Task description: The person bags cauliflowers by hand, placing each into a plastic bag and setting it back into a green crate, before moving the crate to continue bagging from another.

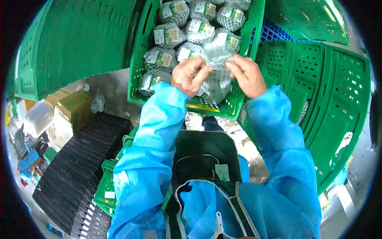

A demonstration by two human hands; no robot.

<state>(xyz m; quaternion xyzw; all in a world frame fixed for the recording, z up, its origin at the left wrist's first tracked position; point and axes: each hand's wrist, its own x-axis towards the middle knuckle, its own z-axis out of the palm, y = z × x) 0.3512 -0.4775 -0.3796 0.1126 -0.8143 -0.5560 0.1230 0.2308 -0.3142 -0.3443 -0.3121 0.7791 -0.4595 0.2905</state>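
Observation:
My left hand (189, 77) and my right hand (247, 76) are both closed, fingers pinched on a crumpled clear plastic bag (217, 53). The bag is above the near right corner of a green crate (183, 106). Below my fingers its lower part looks rounded, but what is inside is not clear. Round items in white foam netting (169, 35), several of them, fill the crate in rows. Each one carries a pale green and white label. My left hand partly covers the items nearest to it.
A tall green crate (79, 44) stands to the left, and stacked green crates (318, 91) are on the right. Blue crate mesh (274, 32) shows behind. Lower left are a black ribbed stack (75, 163), a cardboard box (75, 105) and another green crate (105, 189).

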